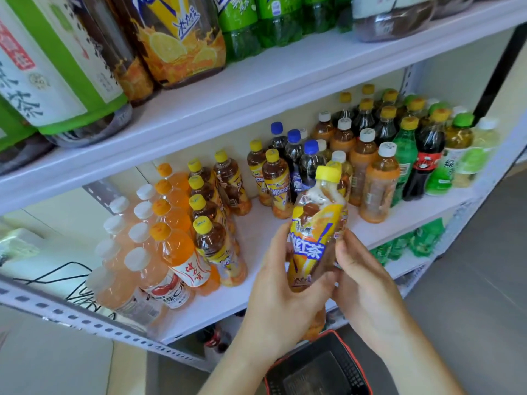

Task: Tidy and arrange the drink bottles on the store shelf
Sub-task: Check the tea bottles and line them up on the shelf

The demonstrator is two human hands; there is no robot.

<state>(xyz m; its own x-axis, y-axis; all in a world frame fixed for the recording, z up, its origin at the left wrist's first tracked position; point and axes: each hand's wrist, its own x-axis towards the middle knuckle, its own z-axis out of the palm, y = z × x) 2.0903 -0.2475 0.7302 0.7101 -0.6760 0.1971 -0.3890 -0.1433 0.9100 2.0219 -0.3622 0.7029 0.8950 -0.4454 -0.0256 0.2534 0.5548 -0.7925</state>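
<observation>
Pink bottles [134,280]: standing in rows at the left end of the middle shelf [256,232], white caps up.
Orange bottles [176,246]: lining up just right of the pink ones, running near to far.
Tea row [211,238]: yellow-capped bottles standing in a line beside the orange ones; a bare strip of shelf is lying to their right.
Left hand [279,292]: wrapping its fingers round the lower left side of the tea bottle [316,232], gripping it.
Tea bottle: being held upright with a slight tilt, cap up, over the near edge of the shelf, its lower half sitting between the two hands and its neck rising clear above them.
Right hand [362,286]: curling its fingers against the bottle's lower right side, holding it too.
Blue-cap bottles [309,161]: standing far behind the held bottle.
White-cap bottles [379,181]: standing in rows to the right.
Green bottle [405,155], cola [427,158]: standing at the right end.
Basket [316,369]: sitting low, beneath the wrists.
</observation>
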